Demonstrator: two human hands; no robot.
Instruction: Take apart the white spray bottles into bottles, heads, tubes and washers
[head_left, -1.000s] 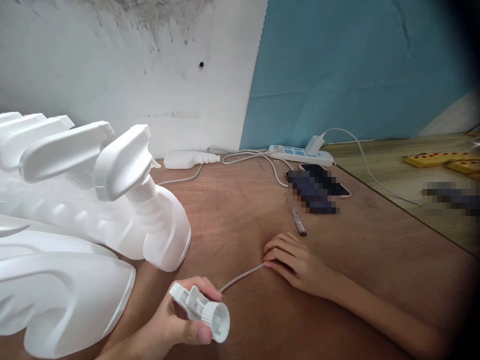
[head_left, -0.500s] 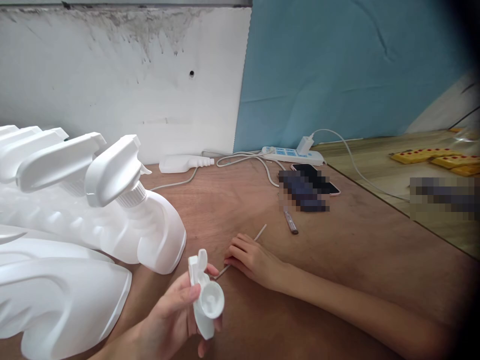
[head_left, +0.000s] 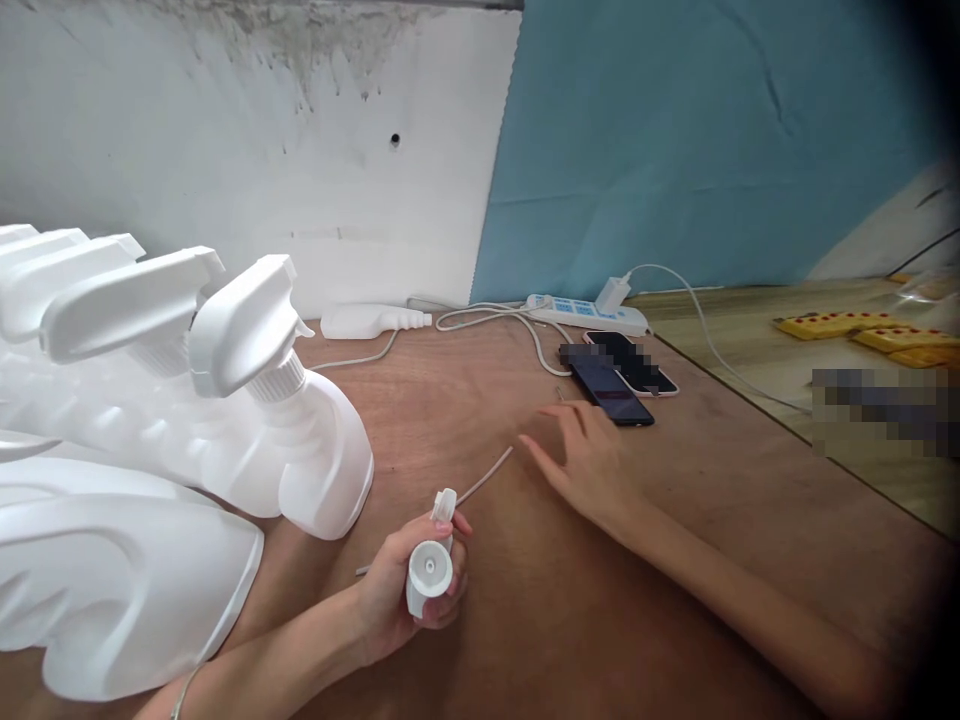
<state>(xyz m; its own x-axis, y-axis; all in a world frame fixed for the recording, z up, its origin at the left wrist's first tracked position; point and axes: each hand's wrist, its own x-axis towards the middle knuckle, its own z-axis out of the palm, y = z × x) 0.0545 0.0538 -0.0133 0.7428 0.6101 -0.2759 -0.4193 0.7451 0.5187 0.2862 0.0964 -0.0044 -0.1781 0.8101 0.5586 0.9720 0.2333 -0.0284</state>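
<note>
My left hand (head_left: 394,600) is closed around a white trigger spray head (head_left: 430,568), its round collar facing up toward me. A thin pale tube (head_left: 486,474) runs behind that hand and sticks out on both sides; whether the fingers also grip it, I cannot tell. My right hand (head_left: 592,470) is over the table to the right, slightly blurred, thumb and fingers apart with nothing visible between them. Its fingertips are close to a dark phone (head_left: 619,395). The knife-like tool seen earlier is now mostly hidden by this hand.
White spray bottles (head_left: 326,460) with trigger heads stand at left, with more bottles (head_left: 142,580) lying in front. A small white bottle (head_left: 367,321) lies by the wall. Behind the phones are a power strip (head_left: 577,312), a charger (head_left: 613,294) and cables. Yellow items (head_left: 832,325) sit far right.
My right hand has let go of the tube and moved right, toward the knife-like tool. My left hand has turned the spray head and shifted slightly right and up.
</note>
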